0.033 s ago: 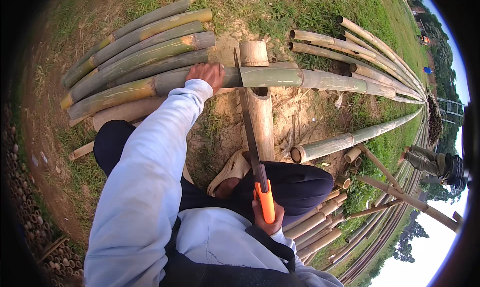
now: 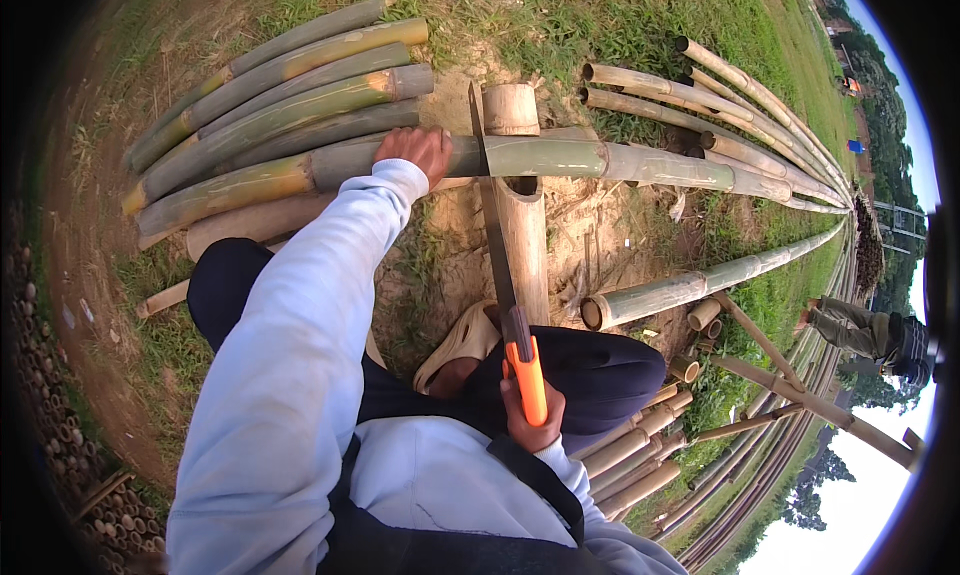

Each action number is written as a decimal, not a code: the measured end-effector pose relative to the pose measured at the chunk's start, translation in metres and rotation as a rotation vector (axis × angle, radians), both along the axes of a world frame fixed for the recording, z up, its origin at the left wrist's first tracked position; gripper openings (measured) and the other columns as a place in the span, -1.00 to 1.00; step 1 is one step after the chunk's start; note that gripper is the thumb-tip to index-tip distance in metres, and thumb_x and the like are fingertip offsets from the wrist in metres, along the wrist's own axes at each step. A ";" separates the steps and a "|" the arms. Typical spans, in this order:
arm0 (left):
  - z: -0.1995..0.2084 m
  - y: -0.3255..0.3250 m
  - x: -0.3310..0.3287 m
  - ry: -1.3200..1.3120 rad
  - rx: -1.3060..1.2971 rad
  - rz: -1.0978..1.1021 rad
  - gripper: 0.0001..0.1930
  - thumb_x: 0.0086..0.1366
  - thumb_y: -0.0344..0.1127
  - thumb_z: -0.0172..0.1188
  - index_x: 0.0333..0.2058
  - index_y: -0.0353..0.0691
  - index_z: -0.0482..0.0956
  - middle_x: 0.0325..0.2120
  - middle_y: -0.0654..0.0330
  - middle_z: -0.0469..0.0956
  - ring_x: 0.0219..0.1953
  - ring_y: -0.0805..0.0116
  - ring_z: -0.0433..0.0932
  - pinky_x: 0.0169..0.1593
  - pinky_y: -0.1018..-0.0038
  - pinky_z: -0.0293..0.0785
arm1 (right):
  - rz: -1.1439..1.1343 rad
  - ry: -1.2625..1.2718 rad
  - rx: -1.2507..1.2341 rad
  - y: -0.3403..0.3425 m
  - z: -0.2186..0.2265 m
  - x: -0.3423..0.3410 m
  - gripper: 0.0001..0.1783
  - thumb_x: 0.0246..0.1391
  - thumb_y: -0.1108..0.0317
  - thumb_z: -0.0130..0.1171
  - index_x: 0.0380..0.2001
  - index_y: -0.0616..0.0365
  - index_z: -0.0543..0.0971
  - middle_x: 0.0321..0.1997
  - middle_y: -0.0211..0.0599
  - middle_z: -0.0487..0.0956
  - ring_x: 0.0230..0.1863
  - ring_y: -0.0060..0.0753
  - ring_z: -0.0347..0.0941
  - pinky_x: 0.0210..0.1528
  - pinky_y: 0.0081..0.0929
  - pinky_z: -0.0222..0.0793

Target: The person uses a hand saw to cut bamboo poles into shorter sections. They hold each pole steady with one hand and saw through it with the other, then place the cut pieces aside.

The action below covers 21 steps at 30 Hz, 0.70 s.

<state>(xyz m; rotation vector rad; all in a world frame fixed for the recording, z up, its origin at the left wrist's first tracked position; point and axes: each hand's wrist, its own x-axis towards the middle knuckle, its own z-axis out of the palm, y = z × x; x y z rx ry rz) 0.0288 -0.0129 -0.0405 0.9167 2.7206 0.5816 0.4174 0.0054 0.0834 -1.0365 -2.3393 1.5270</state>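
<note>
Across the middle lies a long green bamboo pole (image 2: 560, 158). My left hand (image 2: 416, 153) is wrapped round it from above, just left of the cut line. A hand saw (image 2: 498, 250) crosses the pole to the right of that hand, its blade sitting in or against the bamboo; the cut's depth is hidden. Near my knee my right hand (image 2: 532, 423) is closed round the saw's orange handle. Under the pole, close to the blade, runs a thick pale bamboo piece (image 2: 524, 260) with a notched or open top. Beyond the pole stands a short bamboo section (image 2: 510, 110).
Several cut bamboo lengths (image 2: 340, 97) lie at the far left, and several long poles (image 2: 680, 85) at the far right. A single pole (image 2: 700, 280) points toward my right side, near a bamboo frame (image 2: 800, 395). A person (image 2: 860, 335) stands at the right edge.
The saw handle and my right hand have shifted slightly forward, away from my body. My left hand keeps its grip on the bamboo pole.
</note>
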 end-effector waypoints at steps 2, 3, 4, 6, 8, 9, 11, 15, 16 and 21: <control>-0.004 0.001 0.001 0.001 0.001 -0.020 -0.57 0.49 -0.10 -0.13 -0.29 -0.21 0.69 -0.32 -0.12 0.71 -0.23 -0.12 0.70 0.00 0.05 0.57 | -0.018 0.018 -0.060 0.027 -0.041 -0.072 -0.81 0.18 0.45 0.34 -0.19 0.33 0.64 -0.45 -0.22 0.61 -0.39 -0.49 0.53 -0.27 -0.45 0.47; 0.000 0.005 -0.001 -0.004 -0.012 -0.032 -0.57 0.49 -0.10 -0.13 -0.30 -0.21 0.69 -0.33 -0.12 0.71 -0.24 -0.12 0.70 -0.01 0.05 0.57 | -0.016 0.064 -0.032 0.037 -0.054 -0.108 -0.84 0.18 0.45 0.34 -0.24 0.33 0.63 -0.49 -0.26 0.58 -0.43 -0.53 0.47 -0.31 -0.46 0.43; 0.002 0.008 0.001 -0.015 -0.030 -0.042 -0.57 0.49 -0.10 -0.12 -0.30 -0.21 0.69 -0.33 -0.11 0.71 -0.25 -0.12 0.70 -0.02 0.05 0.58 | -0.018 0.104 -0.040 0.040 -0.057 -0.126 -0.85 0.19 0.45 0.34 -0.25 0.33 0.63 -0.49 -0.28 0.58 -0.43 -0.55 0.46 -0.33 -0.46 0.43; -0.001 0.001 0.000 -0.001 -0.015 -0.052 -0.57 0.50 -0.09 -0.12 -0.31 -0.21 0.69 -0.37 -0.11 0.71 -0.28 -0.13 0.70 -0.06 0.04 0.59 | -0.009 0.128 -0.072 0.039 -0.051 -0.127 -0.86 0.20 0.46 0.33 -0.26 0.33 0.62 -0.49 -0.31 0.58 -0.43 -0.58 0.43 -0.34 -0.47 0.41; -0.001 -0.003 0.000 -0.004 -0.018 -0.056 -0.56 0.50 -0.08 -0.14 -0.28 -0.20 0.68 -0.37 -0.11 0.71 -0.28 -0.13 0.70 -0.06 0.04 0.59 | -0.005 0.106 -0.107 0.028 -0.033 -0.085 -0.87 0.21 0.47 0.33 -0.25 0.33 0.62 -0.49 -0.35 0.58 -0.42 -0.60 0.42 -0.35 -0.48 0.41; -0.002 -0.007 -0.007 0.000 -0.029 -0.044 -0.56 0.51 -0.08 -0.14 -0.27 -0.20 0.68 -0.37 -0.10 0.71 -0.27 -0.13 0.70 -0.06 0.04 0.59 | -0.036 -0.002 -0.211 0.015 -0.013 -0.054 -0.82 0.23 0.47 0.32 -0.17 0.36 0.64 -0.39 -0.34 0.64 -0.33 -0.62 0.48 -0.24 -0.50 0.46; -0.003 -0.008 -0.006 -0.007 -0.038 -0.045 -0.56 0.52 -0.07 -0.16 -0.22 -0.19 0.67 -0.34 -0.10 0.71 -0.26 -0.12 0.70 -0.03 0.04 0.58 | -0.033 -0.040 -0.179 -0.003 0.018 -0.002 -0.68 0.22 0.49 0.30 0.01 0.38 0.62 -0.17 -0.25 0.70 -0.12 -0.53 0.58 -0.01 -0.51 0.47; -0.001 -0.001 -0.004 -0.033 -0.045 -0.027 -0.57 0.52 -0.07 -0.17 -0.22 -0.19 0.66 -0.34 -0.10 0.71 -0.24 -0.11 0.70 0.00 0.04 0.57 | -0.050 -0.073 -0.169 -0.004 0.026 0.006 -0.64 0.21 0.52 0.26 0.08 0.39 0.61 -0.11 -0.21 0.70 -0.06 -0.51 0.60 0.06 -0.50 0.46; 0.002 0.002 -0.006 -0.040 -0.054 -0.022 -0.57 0.52 -0.07 -0.16 -0.23 -0.19 0.66 -0.34 -0.10 0.71 -0.23 -0.11 0.70 0.01 0.04 0.56 | -0.067 -0.040 -0.200 0.008 0.012 -0.022 -0.67 0.22 0.51 0.27 0.04 0.39 0.62 -0.17 -0.24 0.70 -0.13 -0.55 0.59 -0.02 -0.54 0.48; 0.013 0.002 0.000 -0.046 -0.052 -0.040 -0.55 0.51 -0.05 -0.15 -0.25 -0.19 0.69 -0.32 -0.09 0.72 -0.21 -0.13 0.69 0.02 0.02 0.54 | 0.006 0.109 -0.032 0.036 -0.044 -0.127 -0.86 0.23 0.46 0.30 -0.33 0.34 0.57 -0.55 -0.41 0.50 -0.46 -0.66 0.35 -0.41 -0.46 0.34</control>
